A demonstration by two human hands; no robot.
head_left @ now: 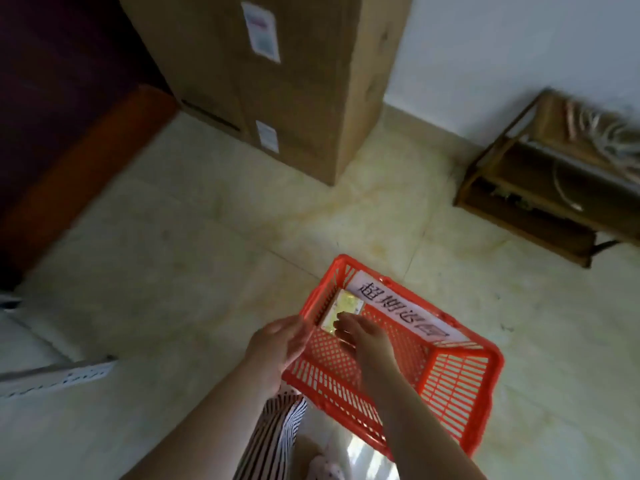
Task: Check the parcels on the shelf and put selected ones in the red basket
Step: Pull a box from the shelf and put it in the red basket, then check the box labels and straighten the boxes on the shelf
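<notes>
- A red plastic lattice basket (460, 372) stands on the pale tiled floor (180, 258), with a white paper sign bearing black characters (401, 308) laid along its far rim.
- A small flat parcel with a shiny yellow-white face (343, 308) lies inside the basket, in its far left corner, just beside the sign.
- The right hand (363, 336) reaches down into the basket; its fingertips touch the near edge of the parcel, but motion blur hides whether they pinch it or only rest on it.
- The left hand (277, 341) hovers at the basket's left rim, fingers loosely spread, holding nothing.
- A tall brown cardboard box with white labels (273, 81) stands on the floor by the far wall.
- A low dark wooden rack (526, 188) sits at the right, against the white wall.
- A striped garment (273, 434) shows at the bottom edge.
</notes>
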